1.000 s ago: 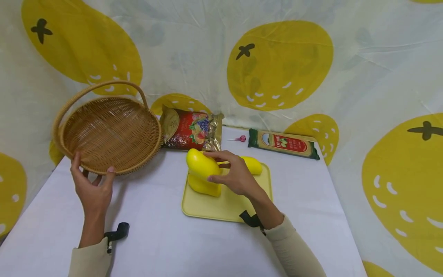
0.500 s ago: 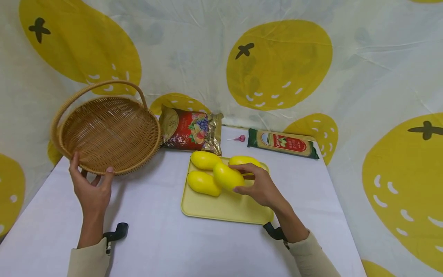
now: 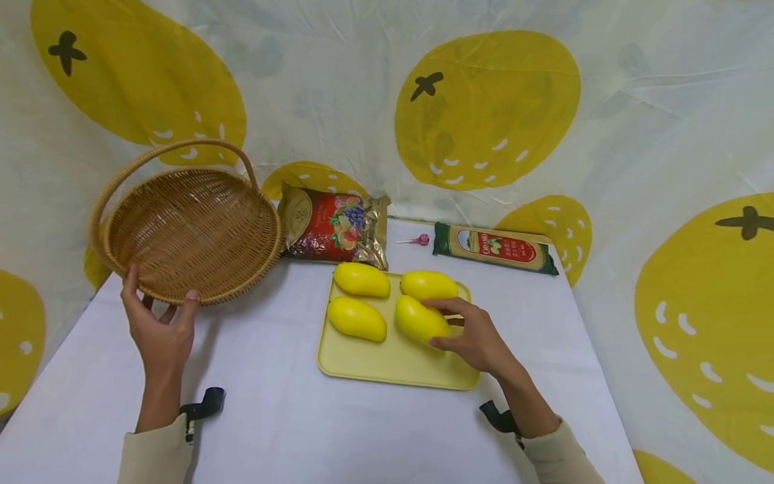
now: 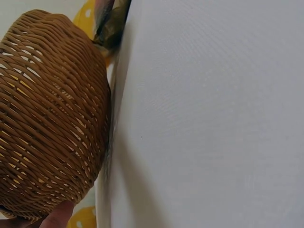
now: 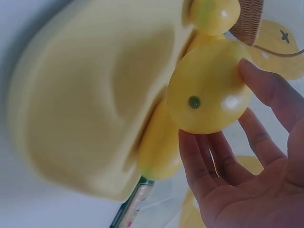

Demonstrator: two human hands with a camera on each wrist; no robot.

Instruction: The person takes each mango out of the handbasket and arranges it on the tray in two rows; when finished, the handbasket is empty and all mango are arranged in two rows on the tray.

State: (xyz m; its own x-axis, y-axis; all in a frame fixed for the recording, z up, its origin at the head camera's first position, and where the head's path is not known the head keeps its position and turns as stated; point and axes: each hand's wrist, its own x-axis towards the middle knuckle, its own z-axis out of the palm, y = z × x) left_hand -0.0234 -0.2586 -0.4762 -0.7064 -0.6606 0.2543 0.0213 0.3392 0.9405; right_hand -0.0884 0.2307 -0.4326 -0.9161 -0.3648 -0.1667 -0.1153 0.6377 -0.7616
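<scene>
My left hand point(image 3: 160, 329) grips the near rim of a round wicker basket point(image 3: 193, 235), which is tilted so its bare inside faces me; its arched handle rises at the back. In the left wrist view the basket's woven underside point(image 4: 52, 109) stands off the tabletop. Over the right part of a pale yellow tray point(image 3: 375, 366), my right hand point(image 3: 478, 336) holds a yellow mango point(image 3: 420, 319) between thumb and fingers. Three more mangoes lie on the tray: one at back left point(image 3: 361, 279), one at front left point(image 3: 357, 318), one at back right point(image 3: 429, 285).
Behind the tray lies a red and gold candy bag point(image 3: 335, 225), close to the basket. A pink lollipop point(image 3: 422, 239) and a green-ended pasta packet point(image 3: 496, 249) lie to its right. A fruit-print curtain point(image 3: 338, 87) hangs along the table's back.
My right hand has carried the mango from above the tray's left side to its right side and lower, uncovering the two left mangoes. The left hand and basket have stayed in place.
</scene>
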